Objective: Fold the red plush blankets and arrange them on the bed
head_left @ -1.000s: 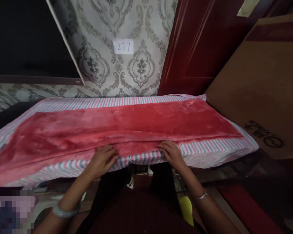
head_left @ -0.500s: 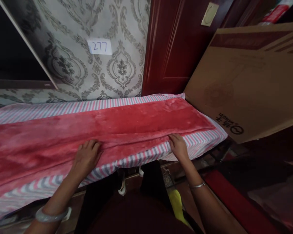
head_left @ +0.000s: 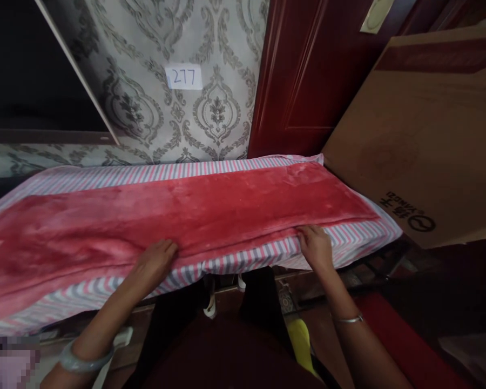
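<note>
A long folded red fleece blanket [head_left: 210,210] lies flat across a table covered with a pink, white and grey striped cloth [head_left: 340,243]. My left hand [head_left: 156,262] rests palm down on the blanket's near edge, left of centre, fingers stretched out. Further right, my right hand [head_left: 316,246] lies on the same near edge, fingers curled onto the fleece close to its right end. Each wrist carries a bangle.
A large cardboard box [head_left: 425,135] leans at the table's right end. Behind the table are patterned wallpaper with a paper label "277" [head_left: 183,77] and a dark red door [head_left: 308,75]. A red mat [head_left: 409,346] lies on the floor to the right.
Both hands slid apart along the blanket's near edge from the centre, the right one moving towards the right end. The view also shifted sideways.
</note>
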Action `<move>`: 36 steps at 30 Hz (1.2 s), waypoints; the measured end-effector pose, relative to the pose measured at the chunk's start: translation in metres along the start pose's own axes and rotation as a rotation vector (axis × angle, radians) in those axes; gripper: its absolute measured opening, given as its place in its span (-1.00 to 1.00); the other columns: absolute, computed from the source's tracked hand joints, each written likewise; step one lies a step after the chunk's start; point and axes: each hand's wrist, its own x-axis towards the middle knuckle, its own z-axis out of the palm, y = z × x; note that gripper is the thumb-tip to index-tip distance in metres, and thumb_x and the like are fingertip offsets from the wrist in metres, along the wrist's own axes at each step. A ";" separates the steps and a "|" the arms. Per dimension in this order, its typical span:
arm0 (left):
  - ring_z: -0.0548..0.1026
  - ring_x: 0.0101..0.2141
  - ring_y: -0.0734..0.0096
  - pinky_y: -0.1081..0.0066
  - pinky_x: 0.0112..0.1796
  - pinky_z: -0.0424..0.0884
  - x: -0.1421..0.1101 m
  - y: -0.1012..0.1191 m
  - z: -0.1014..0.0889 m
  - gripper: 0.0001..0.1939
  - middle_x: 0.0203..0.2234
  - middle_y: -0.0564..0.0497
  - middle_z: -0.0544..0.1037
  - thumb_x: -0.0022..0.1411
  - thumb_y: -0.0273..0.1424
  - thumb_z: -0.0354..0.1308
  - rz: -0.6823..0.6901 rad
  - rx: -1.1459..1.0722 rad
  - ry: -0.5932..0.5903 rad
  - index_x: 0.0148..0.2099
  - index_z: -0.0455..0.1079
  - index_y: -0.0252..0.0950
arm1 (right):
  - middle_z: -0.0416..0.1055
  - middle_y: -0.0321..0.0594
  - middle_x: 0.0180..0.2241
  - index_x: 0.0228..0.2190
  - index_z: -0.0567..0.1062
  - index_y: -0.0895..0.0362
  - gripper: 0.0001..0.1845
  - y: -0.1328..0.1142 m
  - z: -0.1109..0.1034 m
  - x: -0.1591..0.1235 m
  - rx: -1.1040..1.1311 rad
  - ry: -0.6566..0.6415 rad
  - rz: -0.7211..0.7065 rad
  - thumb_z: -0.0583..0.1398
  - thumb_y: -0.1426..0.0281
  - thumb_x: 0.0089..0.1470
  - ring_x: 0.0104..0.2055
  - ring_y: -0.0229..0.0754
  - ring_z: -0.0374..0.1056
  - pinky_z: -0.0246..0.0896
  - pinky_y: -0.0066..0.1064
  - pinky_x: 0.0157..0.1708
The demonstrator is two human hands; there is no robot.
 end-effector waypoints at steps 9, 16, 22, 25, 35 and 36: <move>0.51 -0.20 0.14 0.19 -0.15 0.45 0.004 0.003 0.011 -0.69 -0.18 -0.17 0.57 0.38 -0.46 -0.06 0.084 -0.037 0.140 -0.02 0.50 -0.27 | 0.46 0.01 -0.06 -0.08 0.54 0.14 -0.72 -0.059 0.019 0.020 0.045 -0.126 -0.175 0.13 0.49 0.21 -0.04 0.08 0.30 0.23 -0.15 -0.08; 0.53 -0.22 0.16 0.23 -0.19 0.47 0.001 -0.006 0.017 -0.70 -0.24 -0.13 0.57 0.41 -0.38 -0.08 0.109 -0.062 0.274 -0.07 0.49 -0.26 | 0.47 -0.05 -0.23 -0.26 0.56 0.12 -0.81 -0.058 0.020 0.030 -0.040 -0.084 -0.138 0.13 0.50 0.26 -0.15 0.05 0.27 0.17 -0.20 -0.20; 0.57 -0.26 0.19 0.26 -0.23 0.49 -0.006 -0.012 0.017 -0.65 -0.24 -0.11 0.59 0.41 -0.32 -0.11 0.174 -0.066 0.270 -0.12 0.52 -0.23 | 0.47 -0.08 -0.23 -0.21 0.56 0.12 -0.79 -0.052 0.019 0.013 0.083 -0.075 -0.176 0.10 0.49 0.29 -0.16 0.00 0.29 0.22 -0.21 -0.16; 0.59 -0.28 0.22 0.27 -0.24 0.51 -0.004 -0.015 0.014 -0.66 -0.24 -0.08 0.60 0.39 -0.27 -0.09 0.146 -0.137 0.210 -0.12 0.51 -0.20 | 0.48 -0.07 -0.19 -0.15 0.55 0.11 -0.76 -0.043 0.019 0.009 0.210 -0.067 -0.154 0.08 0.46 0.30 -0.11 -0.01 0.33 0.28 -0.20 -0.07; 0.57 -0.08 0.05 0.07 -0.05 0.52 0.078 0.070 0.013 -0.63 -0.09 -0.19 0.60 0.41 -0.20 -0.05 0.345 -0.188 0.319 0.00 0.51 -0.23 | 0.52 0.04 -0.22 -0.18 0.56 0.20 -0.65 0.083 -0.011 0.016 0.216 0.333 0.489 0.05 0.39 0.11 -0.17 0.02 0.42 0.38 -0.16 -0.15; 0.57 -0.05 0.04 0.05 -0.02 0.51 0.091 0.081 0.014 -0.63 -0.05 -0.20 0.60 0.41 -0.21 -0.04 0.372 -0.212 0.302 0.02 0.52 -0.23 | 0.52 0.07 -0.19 -0.15 0.55 0.22 -0.62 0.097 -0.016 0.020 0.194 0.358 0.543 0.04 0.38 0.09 -0.16 0.03 0.42 0.38 -0.16 -0.14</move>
